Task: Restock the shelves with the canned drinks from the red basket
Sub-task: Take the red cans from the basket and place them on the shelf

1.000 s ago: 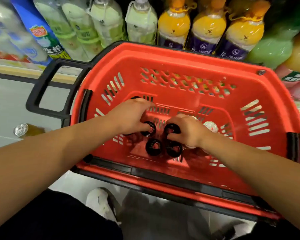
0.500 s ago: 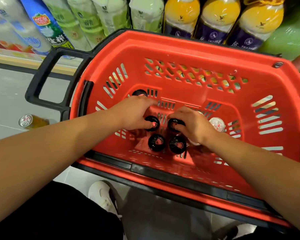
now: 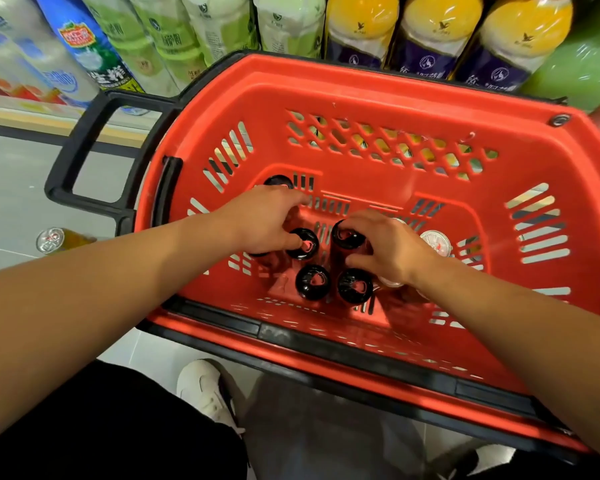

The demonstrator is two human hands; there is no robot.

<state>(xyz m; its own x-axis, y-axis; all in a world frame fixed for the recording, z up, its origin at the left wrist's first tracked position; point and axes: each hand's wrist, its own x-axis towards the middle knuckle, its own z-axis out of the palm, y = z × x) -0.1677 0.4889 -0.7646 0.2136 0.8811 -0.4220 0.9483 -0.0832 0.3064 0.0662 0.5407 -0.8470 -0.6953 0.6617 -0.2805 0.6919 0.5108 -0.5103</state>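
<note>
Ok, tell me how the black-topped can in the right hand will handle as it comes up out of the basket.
The can looks rigid, so the right hand curled round it shouldn't deform it. Tall and narrow, it would probably tip if set down carelessly, then roll. Its smooth red side may be a little slippery. It likely has some heft if full, though that isn't visible.

The scene is evenly lit from above; glare is seen on the far bottles [image 3: 361, 26], and edges are bowed and softened.

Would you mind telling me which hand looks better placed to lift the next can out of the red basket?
Right, probably. The right hand already curls round a black-topped can that stands higher than its neighbours in the red basket, while the left hand only rests on another can.
</note>
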